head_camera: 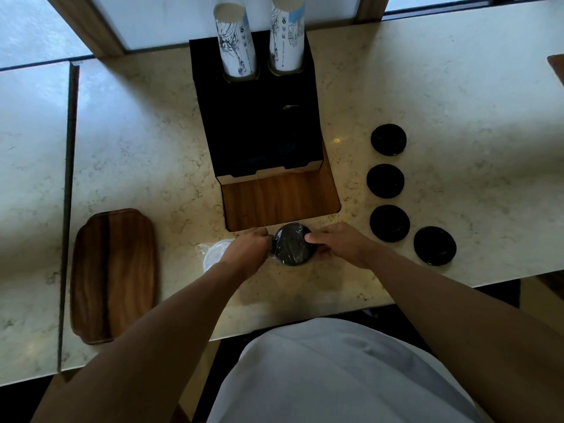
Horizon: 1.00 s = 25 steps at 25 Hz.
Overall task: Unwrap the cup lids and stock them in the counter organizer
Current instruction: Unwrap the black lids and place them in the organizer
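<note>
A stack of black cup lids in clear plastic wrap (291,245) stands on the marble counter just in front of the organizer's wooden base (280,198). My left hand (248,246) grips the wrap at the stack's left side. My right hand (341,244) holds the stack from the right, thumb on its top. The black counter organizer (256,117) stands behind, with two sleeves of white printed paper cups (235,41) in its back holes. Several black lid stacks (388,139) stand on the counter to the right.
A white lid or plate in clear plastic (213,254) lies partly under my left wrist. A wooden tray (114,274) lies at the left. The counter's front edge runs close to my body, and a seam (68,190) splits the counter at the left.
</note>
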{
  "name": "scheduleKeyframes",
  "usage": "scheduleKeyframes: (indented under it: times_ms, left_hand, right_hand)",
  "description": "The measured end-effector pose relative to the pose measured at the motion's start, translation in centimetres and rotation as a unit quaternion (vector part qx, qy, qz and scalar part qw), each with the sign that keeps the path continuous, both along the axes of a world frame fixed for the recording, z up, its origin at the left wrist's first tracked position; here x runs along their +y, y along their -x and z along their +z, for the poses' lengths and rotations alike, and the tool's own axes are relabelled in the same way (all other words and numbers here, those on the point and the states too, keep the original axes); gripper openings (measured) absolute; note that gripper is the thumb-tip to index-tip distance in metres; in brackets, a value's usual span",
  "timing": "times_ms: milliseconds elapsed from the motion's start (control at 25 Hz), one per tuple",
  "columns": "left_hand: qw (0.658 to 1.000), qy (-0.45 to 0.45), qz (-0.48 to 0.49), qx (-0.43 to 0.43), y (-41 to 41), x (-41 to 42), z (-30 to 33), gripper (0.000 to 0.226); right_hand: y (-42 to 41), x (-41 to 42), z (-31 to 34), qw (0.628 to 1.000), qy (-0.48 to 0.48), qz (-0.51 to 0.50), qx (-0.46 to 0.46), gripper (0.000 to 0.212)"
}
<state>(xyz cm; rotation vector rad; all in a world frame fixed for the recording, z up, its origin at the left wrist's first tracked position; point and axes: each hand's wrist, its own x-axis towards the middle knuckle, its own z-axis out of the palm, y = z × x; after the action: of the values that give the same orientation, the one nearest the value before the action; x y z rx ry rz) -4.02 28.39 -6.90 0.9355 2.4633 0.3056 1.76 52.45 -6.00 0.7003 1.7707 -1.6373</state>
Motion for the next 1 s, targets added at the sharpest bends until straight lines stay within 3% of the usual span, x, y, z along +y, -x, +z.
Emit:
scheduleKeyframes:
  times_ms: [480, 640, 760, 1000]
  left_hand:
    - [1.0, 0.008, -0.002, 0.021, -0.32, 0.16, 0.38, 0.026]
    - [1.0, 0.002, -0.002, 0.024, -0.46, 0.17, 0.42, 0.025]
    - [1.0, -0.003, 0.004, 0.023, -0.61, 0.25, 0.24, 0.025]
    - [1.0, -0.017, 0.007, 0.02, -0.64, 0.24, 0.32, 0.024]
  right_hand:
    - [-0.37, 1.03, 0.55, 0.999, -0.025, 0.031, 0.035, 0.024]
    - [-0.66, 0.85, 0.54, 0.999, -0.003, 0.017, 0.042, 0.037]
    - [-0.68, 0.81, 0.42, 0.998, -0.008, 0.026, 0.051, 0.036]
    - [-0.85, 1.07, -0.1, 0.993, -0.092, 0.05, 0.047, 0.034]
